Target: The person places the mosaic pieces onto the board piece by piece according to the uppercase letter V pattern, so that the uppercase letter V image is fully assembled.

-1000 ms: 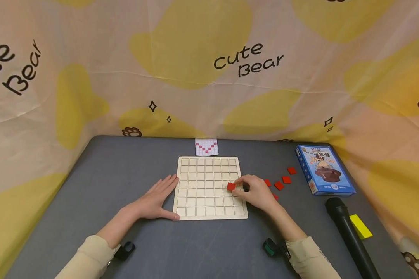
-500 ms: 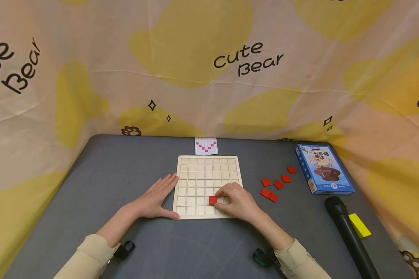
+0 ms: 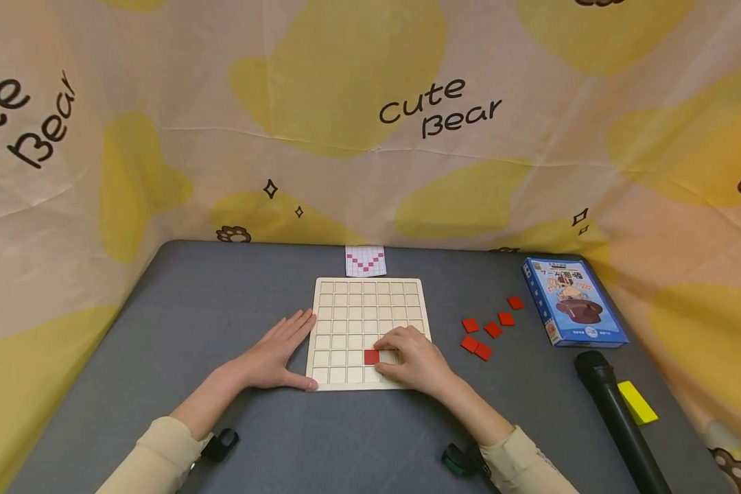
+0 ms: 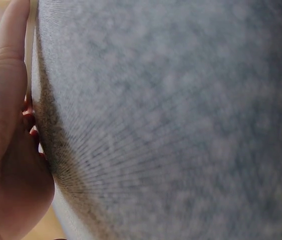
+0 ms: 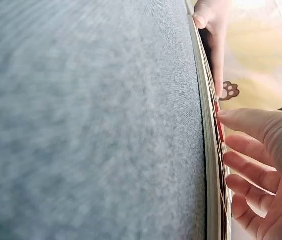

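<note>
A pale wooden grid board (image 3: 339, 329) lies flat on the grey table. One red square tile (image 3: 371, 357) sits level in a cell of the second row from the front, near the middle. My right hand (image 3: 415, 360) holds this tile between thumb and index finger at its right side; in the right wrist view the thumb (image 5: 243, 121) touches the tile (image 5: 219, 122) and the other fingers are loosely bent. Against the board's left edge rests my left hand (image 3: 278, 353), fingers extended and thumb at the near corner.
Several loose red tiles (image 3: 492, 330) lie right of the board. A card with a printed V pattern (image 3: 365, 261) lies behind it. Farther right are a blue box (image 3: 574, 302), a black microphone (image 3: 617, 412) and a yellow piece (image 3: 638, 403). A patterned curtain (image 3: 346, 137) hangs behind the table.
My right hand has carried the red tile left and toward me, from the board's right side into a cell near the middle. The left hand has stayed in place.
</note>
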